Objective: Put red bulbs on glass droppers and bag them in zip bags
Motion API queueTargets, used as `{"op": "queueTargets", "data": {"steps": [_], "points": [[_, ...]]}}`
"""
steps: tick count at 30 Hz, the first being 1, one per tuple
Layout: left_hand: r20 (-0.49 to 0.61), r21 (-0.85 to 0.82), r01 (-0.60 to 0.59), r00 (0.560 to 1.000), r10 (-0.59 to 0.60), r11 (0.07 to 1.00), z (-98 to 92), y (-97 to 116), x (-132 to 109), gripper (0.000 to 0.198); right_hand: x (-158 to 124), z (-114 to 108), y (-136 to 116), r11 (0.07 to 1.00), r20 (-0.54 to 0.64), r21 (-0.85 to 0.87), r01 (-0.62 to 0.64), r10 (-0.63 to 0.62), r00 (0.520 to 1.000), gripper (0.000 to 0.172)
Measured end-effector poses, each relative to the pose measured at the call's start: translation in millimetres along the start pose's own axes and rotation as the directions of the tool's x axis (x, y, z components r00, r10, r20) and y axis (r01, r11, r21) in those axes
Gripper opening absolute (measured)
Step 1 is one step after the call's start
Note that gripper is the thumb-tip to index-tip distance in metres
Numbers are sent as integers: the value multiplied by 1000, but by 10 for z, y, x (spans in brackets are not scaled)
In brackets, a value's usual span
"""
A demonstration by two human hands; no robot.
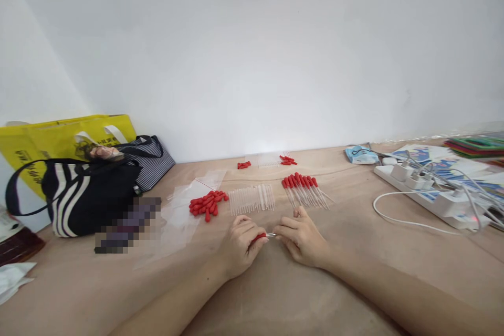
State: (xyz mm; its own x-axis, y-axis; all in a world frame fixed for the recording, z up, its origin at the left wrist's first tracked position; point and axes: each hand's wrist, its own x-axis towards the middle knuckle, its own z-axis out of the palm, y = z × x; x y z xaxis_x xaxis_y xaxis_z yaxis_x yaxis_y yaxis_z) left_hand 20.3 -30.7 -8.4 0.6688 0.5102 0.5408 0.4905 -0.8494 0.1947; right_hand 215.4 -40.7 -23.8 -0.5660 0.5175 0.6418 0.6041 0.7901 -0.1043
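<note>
My left hand is closed around a red rubber dropper bulb. My right hand pinches a clear glass dropper tube, whose end meets the bulb between the two hands. Behind my left hand lies a pile of loose red bulbs. A row of bare clear tubes stretches beside that pile. Beyond my right hand, several droppers with red bulbs on their tubes lie side by side, bulbs toward the wall. Most of the held tube is hidden by my right fingers.
Clear plastic bags lie left of the bulbs. Further left are a black bag, a striped bag and a yellow bag. On the right sit a white power strip with cables and a blue mask. Smaller red bulb groups lie near the wall.
</note>
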Motion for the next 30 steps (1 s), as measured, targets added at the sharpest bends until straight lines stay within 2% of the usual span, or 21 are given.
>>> {"op": "queueTargets", "data": {"steps": [8,14,18,22,24,26,28,30], "points": [[15,29,-32,999,32,999,13,-6,-13,25,54,55,-72,999,-32,34,30,-29,999,21],[54,34,-23,998,21,999,10,-3,-10,24,66,81,-57,999,26,39,38,-39,999,24],[58,43,34,998,-37,998,-20,-14,13,22,90,10,-48,999,107,46,20,-25,994,24],[30,36,151,988,-152,988,-112,-67,20,18,81,-87,5,1000,167,25,0,-4,986,27],[9,22,239,971,-239,971,-162,-114,-1,28,56,-116,77,998,118,-25,-66,68,991,29],[6,8,302,953,-302,953,-198,-167,-33,32,39,-126,186,977,16,-46,-209,209,978,28],[34,-8,330,944,-329,944,-214,-215,-62,25,45,-119,323,926,-95,-7,-378,376,922,26],[61,-31,340,939,-337,940,-211,-249,-77,19,76,-98,469,858,-166,37,-512,510,844,22]]}}
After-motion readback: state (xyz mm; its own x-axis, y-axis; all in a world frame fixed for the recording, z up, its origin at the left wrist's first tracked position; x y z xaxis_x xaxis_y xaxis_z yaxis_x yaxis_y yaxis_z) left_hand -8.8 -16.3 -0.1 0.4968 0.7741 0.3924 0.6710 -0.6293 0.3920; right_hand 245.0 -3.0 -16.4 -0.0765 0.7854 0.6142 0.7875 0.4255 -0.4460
